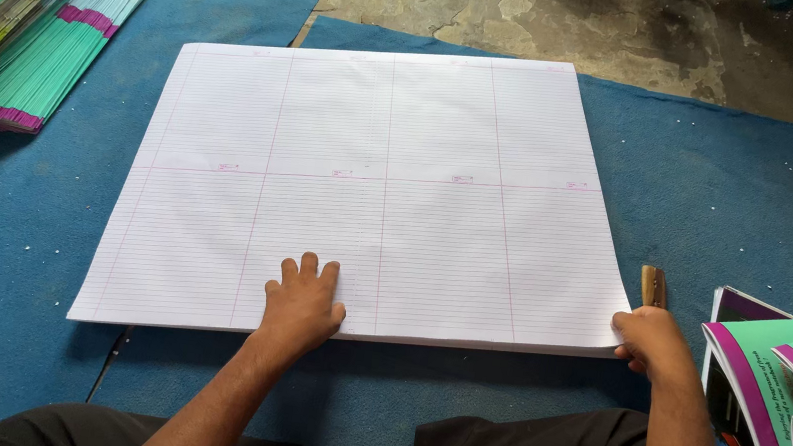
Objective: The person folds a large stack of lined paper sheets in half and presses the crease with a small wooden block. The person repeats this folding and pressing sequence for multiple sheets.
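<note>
A thick stack of large white ruled sheets (391, 182) with pink margin lines lies flat on the blue carpet (741, 205). My left hand (303, 300) presses flat on the stack's near edge, fingers spread slightly. At the near right corner of the stack, my right hand (652, 342) pinches the sheets between fingers and thumb. A small wooden-handled tool (652, 286) lies on the carpet just beyond my right hand, touching nothing I hold.
A tall pile of green and magenta booklets (29, 16) sits at the far left. More green and purple booklet covers (785, 387) fan out at the right edge. Bare cracked concrete floor (603, 21) lies beyond the carpet. My dark-trousered knees are at the bottom.
</note>
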